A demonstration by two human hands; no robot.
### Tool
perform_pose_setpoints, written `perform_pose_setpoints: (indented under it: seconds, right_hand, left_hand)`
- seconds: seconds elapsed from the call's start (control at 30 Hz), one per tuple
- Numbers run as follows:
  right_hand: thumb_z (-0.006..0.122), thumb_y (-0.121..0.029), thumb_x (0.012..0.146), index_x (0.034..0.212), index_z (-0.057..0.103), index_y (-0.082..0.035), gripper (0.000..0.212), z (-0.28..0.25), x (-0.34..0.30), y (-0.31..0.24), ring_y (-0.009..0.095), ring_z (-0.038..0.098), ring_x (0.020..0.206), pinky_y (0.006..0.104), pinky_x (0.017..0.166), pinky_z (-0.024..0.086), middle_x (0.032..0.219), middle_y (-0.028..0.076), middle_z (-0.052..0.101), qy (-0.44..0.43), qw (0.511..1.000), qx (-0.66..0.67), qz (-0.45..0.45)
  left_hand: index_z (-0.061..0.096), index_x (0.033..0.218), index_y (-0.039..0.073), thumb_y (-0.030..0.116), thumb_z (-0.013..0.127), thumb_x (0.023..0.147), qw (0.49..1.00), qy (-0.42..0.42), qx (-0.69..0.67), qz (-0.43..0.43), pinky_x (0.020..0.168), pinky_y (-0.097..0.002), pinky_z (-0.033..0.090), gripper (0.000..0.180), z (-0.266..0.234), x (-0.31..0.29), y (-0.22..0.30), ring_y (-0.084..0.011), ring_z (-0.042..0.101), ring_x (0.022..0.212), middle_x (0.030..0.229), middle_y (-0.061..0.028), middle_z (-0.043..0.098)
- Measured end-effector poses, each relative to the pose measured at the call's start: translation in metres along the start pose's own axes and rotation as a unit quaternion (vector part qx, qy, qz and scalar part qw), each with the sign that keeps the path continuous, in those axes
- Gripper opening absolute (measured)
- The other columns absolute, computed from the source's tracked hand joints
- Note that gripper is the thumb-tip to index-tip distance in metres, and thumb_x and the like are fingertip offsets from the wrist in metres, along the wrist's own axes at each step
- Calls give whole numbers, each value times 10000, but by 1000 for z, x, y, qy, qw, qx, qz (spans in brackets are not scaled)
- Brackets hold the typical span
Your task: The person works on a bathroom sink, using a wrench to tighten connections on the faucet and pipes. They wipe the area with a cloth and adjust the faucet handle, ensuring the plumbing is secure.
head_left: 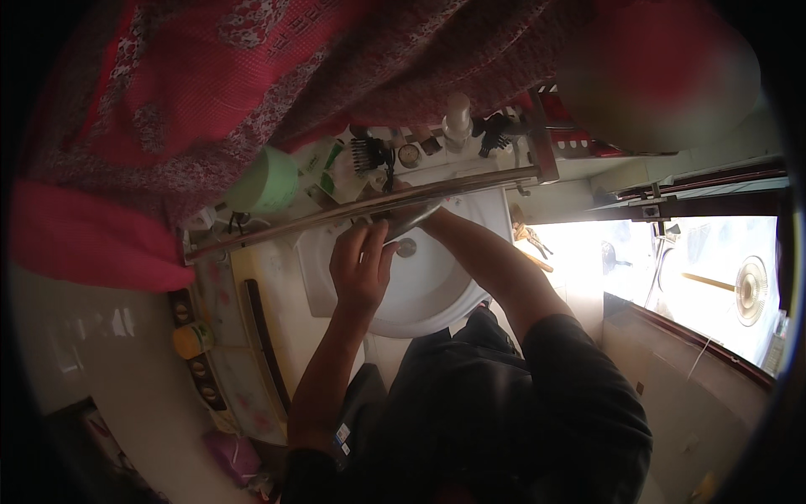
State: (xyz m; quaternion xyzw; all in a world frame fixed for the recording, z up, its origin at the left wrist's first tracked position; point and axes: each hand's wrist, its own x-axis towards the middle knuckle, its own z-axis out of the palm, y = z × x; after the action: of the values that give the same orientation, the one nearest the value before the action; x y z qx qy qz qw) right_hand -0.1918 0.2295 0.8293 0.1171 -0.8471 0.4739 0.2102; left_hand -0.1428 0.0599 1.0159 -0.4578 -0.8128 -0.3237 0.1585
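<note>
My left hand [361, 267] is raised over a white washbasin [437, 290], its back toward me and its fingers stretched up to a shiny grey metal thing [413, 220] just under a metal rail [336, 214]. Whether the fingers grip that thing is unclear. My right forearm reaches in from the right to the same spot. My right hand [401, 195] is mostly hidden behind the rail and touches the metal thing. The basin's drain [407, 247] shows between my hands.
Red patterned cloth [210, 101] hangs over the rail at the top and left. Behind the basin a shelf holds a green cup [267, 181], a white bottle [457, 118], black combs and small jars. At the right, a bright doorway [672, 269] opens.
</note>
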Motion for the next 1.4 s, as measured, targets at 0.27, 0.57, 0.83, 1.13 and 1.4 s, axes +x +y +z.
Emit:
perform_pose_setpoints:
  seconds: [0.27, 0.57, 0.83, 1.13, 1.4]
  right_hand:
    - [756, -256, 818, 1192, 670, -75, 425, -1, -13, -19, 376, 652, 977, 469, 837, 518, 1059, 182, 683, 29, 999, 20, -15]
    - [812, -233, 765, 1265, 629, -133, 542, 19, -18, -18, 400, 630, 1060, 517, 915, 490, 1126, 155, 696, 23, 981, -155, 117]
    - [803, -267, 793, 1271, 623, -88, 542, 10, -2, -23, 379, 663, 1071, 472, 898, 538, 1164, 175, 688, 16, 991, -131, 0]
    - [712, -237, 870, 1247, 672, -137, 391, 18, -13, -6, 342, 581, 1206, 455, 1038, 462, 1277, 130, 643, -37, 991, -32, 121]
    - [748, -248, 812, 1241, 619, -43, 492, 6, -34, 15, 427, 593, 1143, 516, 969, 468, 1239, 243, 609, -13, 996, -87, 28]
  left_hand:
    - [695, 1149, 48, -31, 771, 794, 991, 6, -64, -114, 1146, -514, 357, 372, 9, -5, 14, -322, 609, 1114, 1131, -104, 679]
    - [619, 1227, 9, -87, 711, 790, 963, 70, -159, -204, 1011, -386, 474, 456, -10, -22, -23, -274, 603, 1144, 1231, -115, 631]
    - [595, 949, 14, 85, 831, 752, 971, -75, -102, -201, 717, -373, 484, 315, -30, -14, -48, -274, 591, 803, 920, -125, 615]
    - [555, 843, 36, 174, 839, 775, 965, -24, -67, -254, 648, -404, 441, 323, -3, -17, -17, -280, 530, 739, 789, -94, 566]
    - [522, 792, 52, 240, 874, 738, 988, 22, -18, -151, 693, -444, 416, 403, 27, 0, 24, -336, 517, 749, 766, -113, 528]
